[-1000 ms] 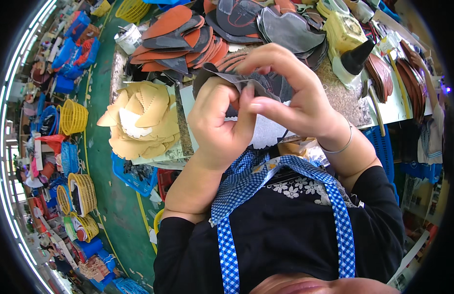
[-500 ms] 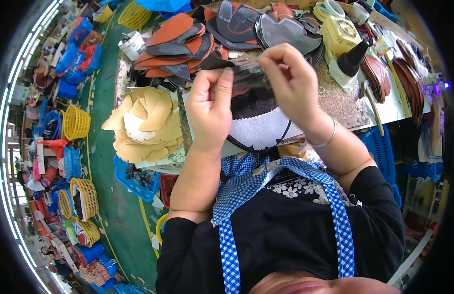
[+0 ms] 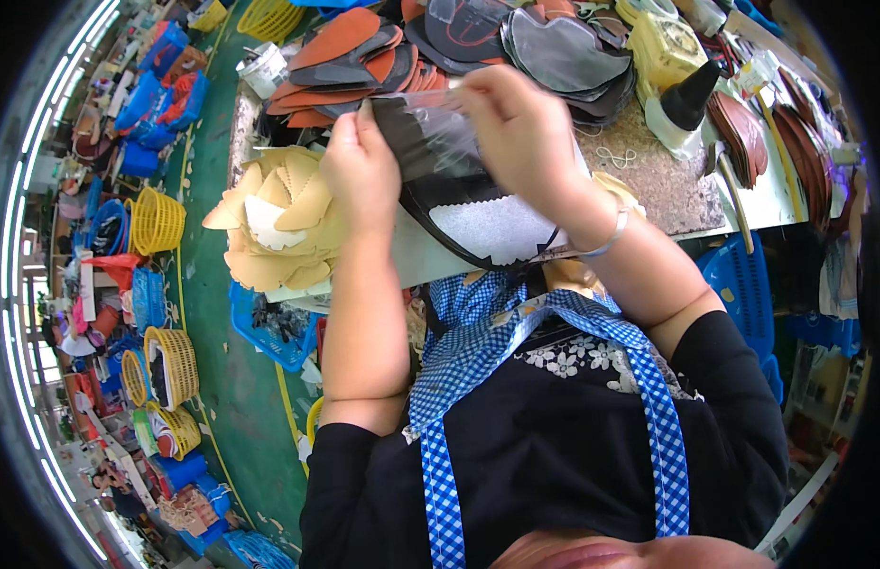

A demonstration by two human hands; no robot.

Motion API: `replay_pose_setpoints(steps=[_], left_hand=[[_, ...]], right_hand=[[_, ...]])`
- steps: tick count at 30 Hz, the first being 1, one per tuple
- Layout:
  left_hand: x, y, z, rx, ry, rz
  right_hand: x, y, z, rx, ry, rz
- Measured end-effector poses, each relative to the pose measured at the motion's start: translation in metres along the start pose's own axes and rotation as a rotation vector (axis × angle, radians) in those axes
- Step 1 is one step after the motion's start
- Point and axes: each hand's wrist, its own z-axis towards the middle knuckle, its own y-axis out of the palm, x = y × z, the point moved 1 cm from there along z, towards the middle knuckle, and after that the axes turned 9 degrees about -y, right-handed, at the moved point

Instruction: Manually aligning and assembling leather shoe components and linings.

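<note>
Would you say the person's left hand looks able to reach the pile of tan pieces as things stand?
Probably yes: the left hand appears near the pile of tan pieces, with nothing visible between, though it is holding the dark sheet.

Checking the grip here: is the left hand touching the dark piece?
Touching: the head view shows the left hand pinching the dark piece at its upper-left edge, thumb against it.
</note>
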Motion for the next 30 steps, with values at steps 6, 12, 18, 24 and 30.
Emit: replay_pose_setpoints(steps=[6, 12, 18, 24, 30], left_hand=[[0.003, -0.033, -0.011, -0.258, -0.308, -0.464], [0.023, -0.054, -0.016, -0.416, -0.76, -1.313], [0.04, -0.052, -0.015, -0.608, -0.798, -1.465], [0.054, -0.059, 0.0, -0.765, -0.575, -1.382], [0.094, -0.03, -0.034, -0.629, 0.179, -0.5]], right_hand=[[0.031, -0.1, -0.026, 0.097, 0.482, 0.375], [0.053, -0.164, -0.076, 0.246, 0.911, 0.555], [0.073, -0.21, -0.152, 0.118, 1.18, 0.783], [0.074, -0.249, -0.17, -0.41, 1.149, 0.074], [0.023, -0.211, -0.099, -0.144, 0.533, 0.144]])
